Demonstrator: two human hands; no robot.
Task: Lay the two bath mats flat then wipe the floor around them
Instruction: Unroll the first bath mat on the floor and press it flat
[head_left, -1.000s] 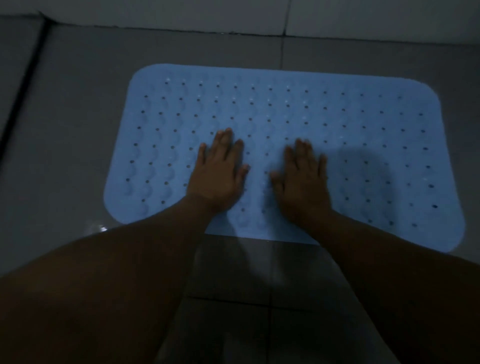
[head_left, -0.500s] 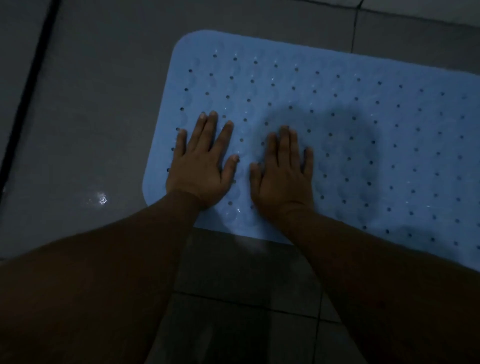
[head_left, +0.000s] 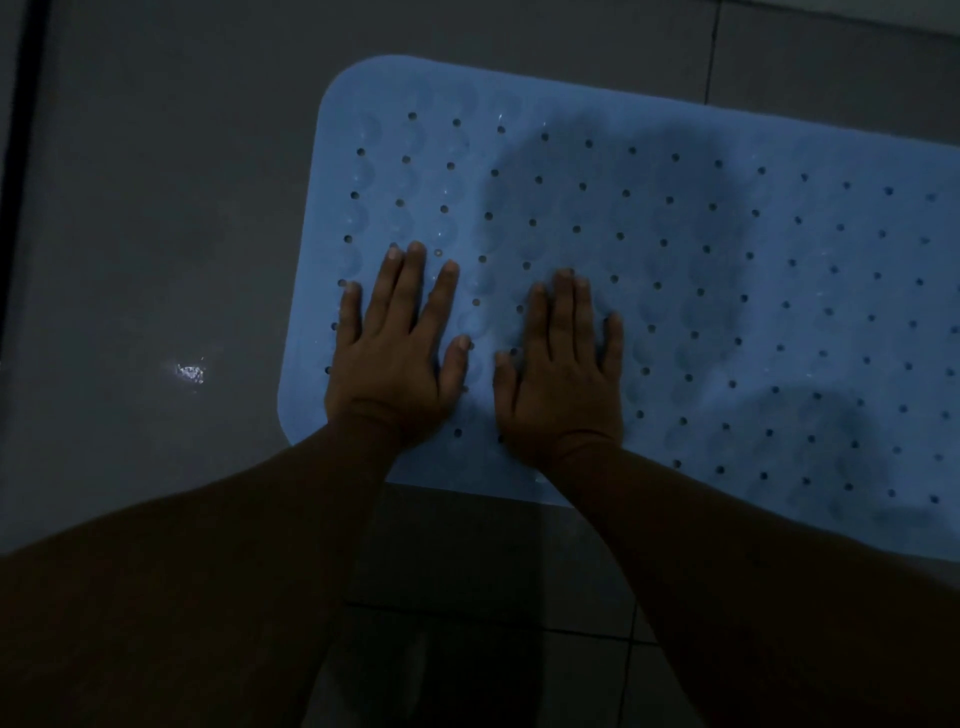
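Blue perforated bath mat (head_left: 727, 270) lies flat on grey floor tiles (head_left: 156, 208), filling twelve to three o'clock.
It looks soft, floppy, probably grippy; lift by a corner. Your left hand (head_left: 395, 353) and right hand (head_left: 563, 374) press it, fingers straight.

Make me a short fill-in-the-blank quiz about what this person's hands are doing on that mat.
1. Both hands lie palm-down on a mat whose colour is ____.
2. The left hand sits nearer the mat's ____ end than the right hand.
3. The mat's surface is dotted with rows of small round ____.
4. The bright wet glint lies on the grey ____.

Missing words: blue; left; holes; floor
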